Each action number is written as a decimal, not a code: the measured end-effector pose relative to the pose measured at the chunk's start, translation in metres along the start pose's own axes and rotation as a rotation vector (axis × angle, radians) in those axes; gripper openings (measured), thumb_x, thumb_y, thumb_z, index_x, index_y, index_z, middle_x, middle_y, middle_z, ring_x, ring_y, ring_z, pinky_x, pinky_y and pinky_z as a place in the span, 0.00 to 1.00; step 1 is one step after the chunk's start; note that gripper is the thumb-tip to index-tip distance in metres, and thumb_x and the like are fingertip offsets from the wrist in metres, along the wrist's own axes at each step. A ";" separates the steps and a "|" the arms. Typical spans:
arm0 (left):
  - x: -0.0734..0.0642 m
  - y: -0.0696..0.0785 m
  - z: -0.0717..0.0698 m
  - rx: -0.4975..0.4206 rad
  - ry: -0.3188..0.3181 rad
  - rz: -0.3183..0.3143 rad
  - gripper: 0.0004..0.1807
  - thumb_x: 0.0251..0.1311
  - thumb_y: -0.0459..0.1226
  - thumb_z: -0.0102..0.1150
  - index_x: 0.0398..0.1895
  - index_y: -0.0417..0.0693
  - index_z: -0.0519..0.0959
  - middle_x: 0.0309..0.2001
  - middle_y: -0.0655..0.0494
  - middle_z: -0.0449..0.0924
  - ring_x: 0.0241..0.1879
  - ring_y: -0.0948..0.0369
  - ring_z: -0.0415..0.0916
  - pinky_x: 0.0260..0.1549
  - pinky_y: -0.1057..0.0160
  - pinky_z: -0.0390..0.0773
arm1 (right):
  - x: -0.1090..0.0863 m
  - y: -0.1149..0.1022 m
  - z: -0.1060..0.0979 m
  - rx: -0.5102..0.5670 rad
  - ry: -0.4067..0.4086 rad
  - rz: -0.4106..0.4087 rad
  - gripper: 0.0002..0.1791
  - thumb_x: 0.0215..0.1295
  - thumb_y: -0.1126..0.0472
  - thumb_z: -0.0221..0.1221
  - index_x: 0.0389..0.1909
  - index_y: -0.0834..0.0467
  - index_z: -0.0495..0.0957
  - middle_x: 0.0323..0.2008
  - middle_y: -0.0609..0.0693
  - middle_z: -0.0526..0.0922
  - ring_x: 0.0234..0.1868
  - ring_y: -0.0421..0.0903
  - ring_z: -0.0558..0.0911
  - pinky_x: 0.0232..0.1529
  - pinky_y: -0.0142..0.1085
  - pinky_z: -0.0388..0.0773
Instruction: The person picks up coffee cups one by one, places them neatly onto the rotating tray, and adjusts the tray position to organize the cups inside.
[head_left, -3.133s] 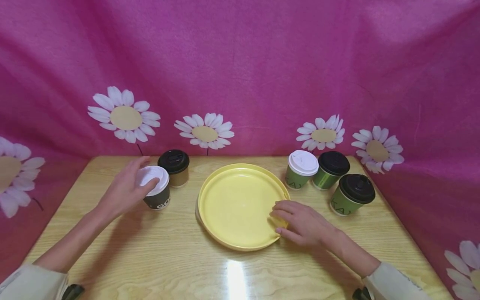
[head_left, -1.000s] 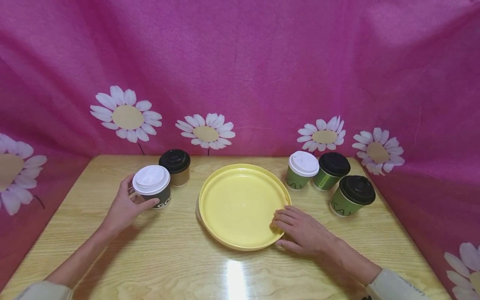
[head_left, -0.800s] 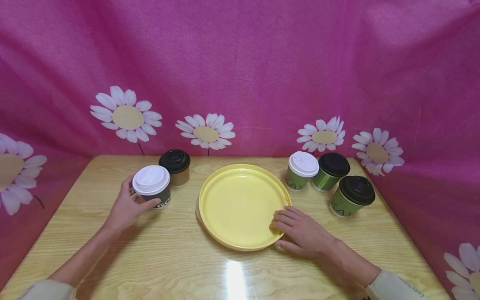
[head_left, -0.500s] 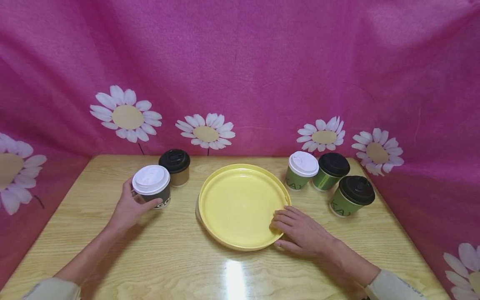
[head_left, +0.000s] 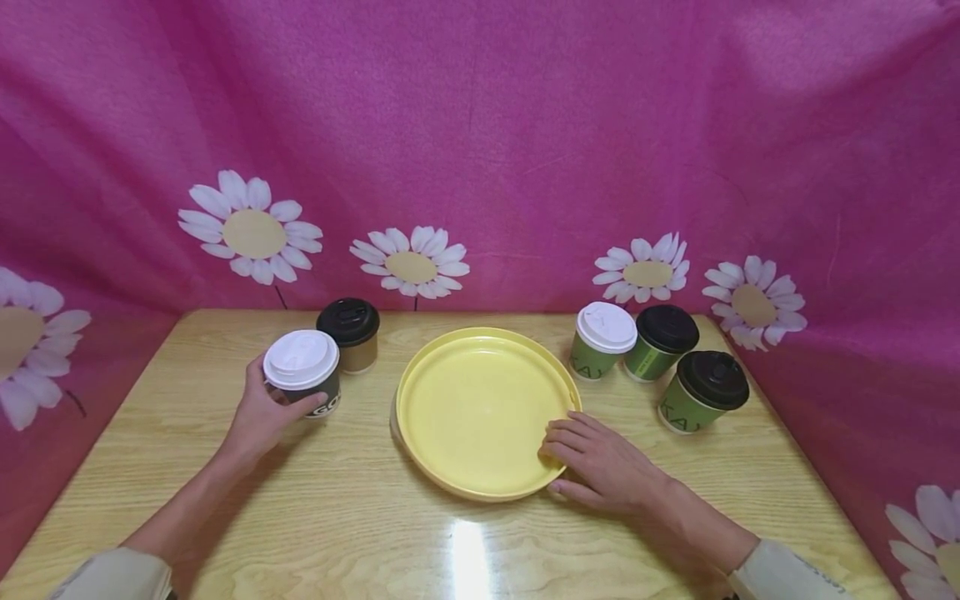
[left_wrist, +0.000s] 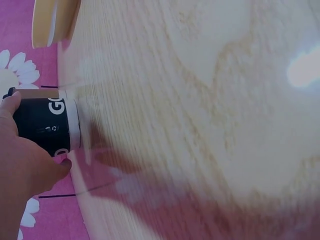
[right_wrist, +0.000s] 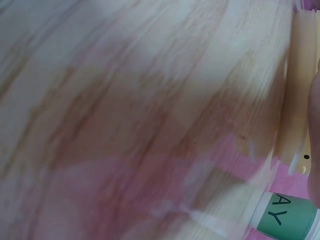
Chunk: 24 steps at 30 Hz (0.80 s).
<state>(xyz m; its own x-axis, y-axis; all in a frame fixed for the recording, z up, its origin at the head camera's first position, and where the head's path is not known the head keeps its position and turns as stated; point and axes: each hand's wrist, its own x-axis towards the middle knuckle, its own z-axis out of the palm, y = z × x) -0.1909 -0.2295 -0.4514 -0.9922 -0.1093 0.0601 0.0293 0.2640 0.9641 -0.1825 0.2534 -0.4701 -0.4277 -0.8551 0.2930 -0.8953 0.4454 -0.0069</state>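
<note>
On the left of the head view, my left hand (head_left: pixel 261 417) grips a black paper coffee cup (head_left: pixel 324 395) with a white lid, thumb across its front and fingers round its far left side. The cup stands upright on the table. In the left wrist view, white letters show on the cup (left_wrist: pixel 42 122) between thumb and fingers. A round yellow tray (head_left: pixel 480 417) lies at the centre. My right hand (head_left: pixel 603 462) holds its right rim, fingers over the inside and thumb outside. The right wrist view catches only the tray's side wall (right_wrist: pixel 296 90) and a sliver of the hand.
A brown cup with a black lid (head_left: pixel 357 354) stands just behind the black one. To the right of the tray are a green cup with a white lid (head_left: pixel 596 357) and two green cups with black lids (head_left: pixel 652 361) (head_left: pixel 690 404). A pink flowered cloth (head_left: pixel 480 150) hangs behind the wooden table (head_left: pixel 360 517).
My left hand has come down from above the white lid to the black cup's side and taken hold of it. The right hand has slid slightly nearer along the tray's rim.
</note>
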 end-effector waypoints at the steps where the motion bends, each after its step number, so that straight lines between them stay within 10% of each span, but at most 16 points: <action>1: 0.000 0.000 0.000 -0.003 0.000 -0.001 0.56 0.56 0.30 0.70 0.76 0.37 0.38 0.69 0.32 0.55 0.64 0.41 0.63 0.52 0.77 0.67 | 0.000 0.000 0.000 -0.002 0.003 -0.002 0.26 0.75 0.39 0.46 0.53 0.55 0.78 0.55 0.52 0.79 0.62 0.53 0.73 0.70 0.49 0.56; 10: 0.001 0.001 0.001 0.002 0.006 -0.006 0.54 0.56 0.30 0.69 0.75 0.37 0.39 0.69 0.33 0.54 0.65 0.42 0.62 0.52 0.79 0.65 | 0.001 -0.002 0.000 0.006 -0.008 0.006 0.26 0.75 0.39 0.46 0.54 0.55 0.77 0.55 0.52 0.79 0.62 0.52 0.73 0.71 0.49 0.56; 16: -0.004 0.008 0.004 0.019 0.023 0.003 0.54 0.56 0.31 0.70 0.76 0.37 0.40 0.70 0.34 0.54 0.68 0.43 0.58 0.63 0.60 0.66 | 0.000 0.000 0.002 0.004 0.005 0.003 0.25 0.74 0.40 0.48 0.54 0.55 0.77 0.55 0.52 0.79 0.62 0.52 0.72 0.71 0.49 0.56; 24: -0.013 0.025 0.011 -0.010 -0.001 0.088 0.52 0.55 0.29 0.70 0.74 0.35 0.43 0.68 0.37 0.56 0.68 0.47 0.57 0.52 0.80 0.67 | -0.002 -0.001 0.000 0.010 -0.007 0.018 0.26 0.75 0.39 0.47 0.55 0.55 0.77 0.56 0.52 0.79 0.63 0.51 0.72 0.71 0.48 0.54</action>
<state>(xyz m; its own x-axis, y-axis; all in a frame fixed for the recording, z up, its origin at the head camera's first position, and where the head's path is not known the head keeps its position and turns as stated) -0.1791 -0.2105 -0.4306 -0.9859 -0.0849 0.1439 0.1172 0.2627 0.9577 -0.1807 0.2542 -0.4705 -0.4442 -0.8489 0.2865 -0.8888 0.4578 -0.0215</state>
